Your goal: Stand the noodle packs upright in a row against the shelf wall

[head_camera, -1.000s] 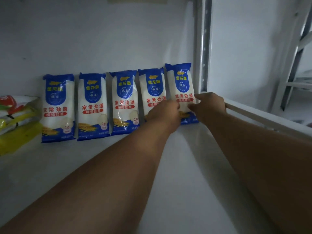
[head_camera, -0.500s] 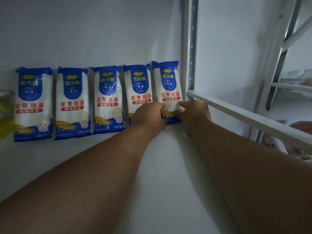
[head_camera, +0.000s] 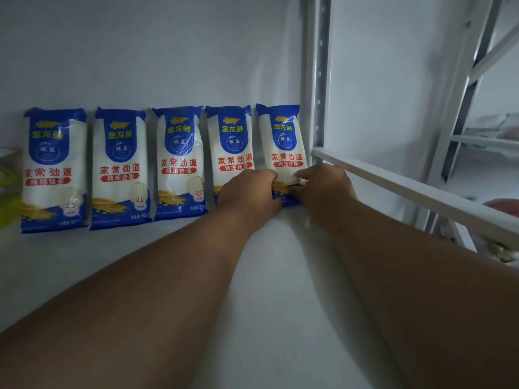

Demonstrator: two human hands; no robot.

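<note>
Blue-and-white noodle packs stand upright in a row of five against the far wall [head_camera: 140, 51] of the white shelf [head_camera: 266, 276]. Both hands grip the lower part of the rightmost pack [head_camera: 283, 147], beside the metal post [head_camera: 316, 80]: left hand [head_camera: 250, 192] on its left edge, right hand [head_camera: 323, 186] on its right. That pack tilts slightly left at the top.

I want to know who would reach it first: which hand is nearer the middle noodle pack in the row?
Left. The left hand sits two packs to the right of the middle noodle pack; the right hand is farther right, by the shelf post.
</note>
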